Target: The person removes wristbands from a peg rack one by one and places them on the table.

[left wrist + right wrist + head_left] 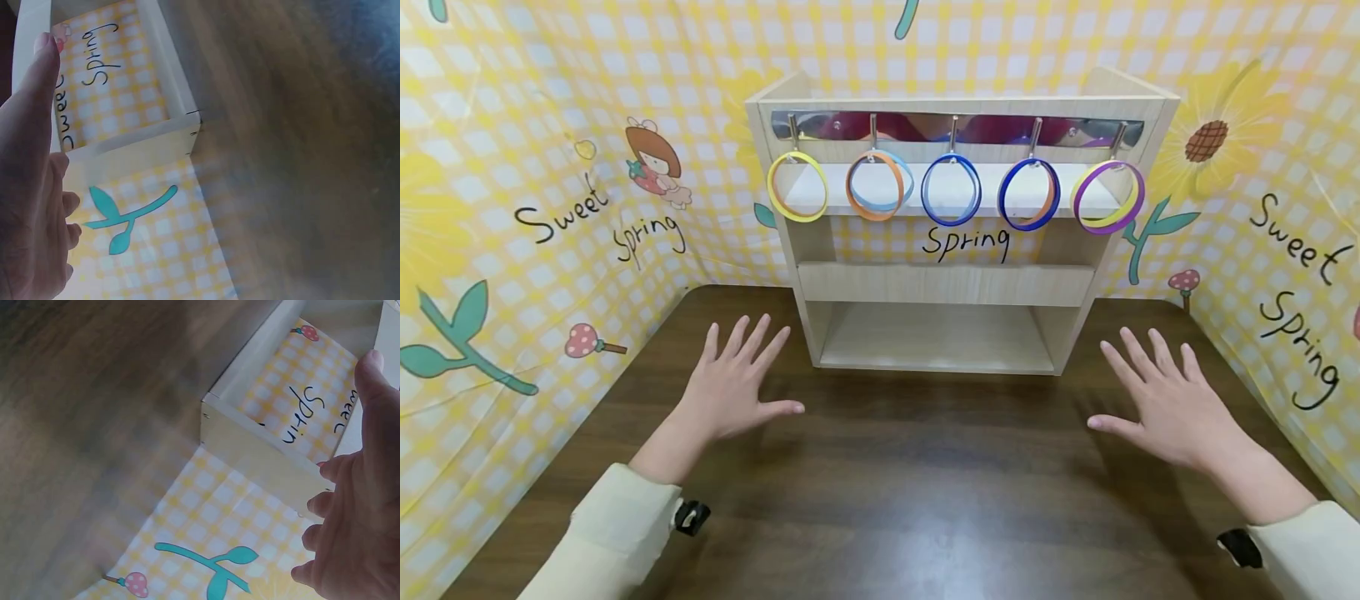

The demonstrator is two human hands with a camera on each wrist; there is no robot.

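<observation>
My left hand point(726, 387) hovers over the table at the left, fingers spread and holding nothing. On the right, my right hand point(1176, 408) is spread the same way, also holding nothing. Between and beyond them stands a pale wooden shelf point(946, 285). Coloured rings hang from hooks on its metal rail point(917, 127): a yellow ring point(772, 204) at the far left, an orange ring point(850, 196) with a light blue ring point(910, 185), a blue ring point(951, 222), a dark blue ring point(1002, 200), and a purple ring point(1141, 196) with a yellow one behind.
The dark wooden table point(880, 500) spreads out in front of the shelf. Yellow checked cloth point(647, 75) with printed flowers and lettering encloses the back and both sides. A black strap piece point(691, 517) shows at the left sleeve, another black piece point(1240, 548) at the right.
</observation>
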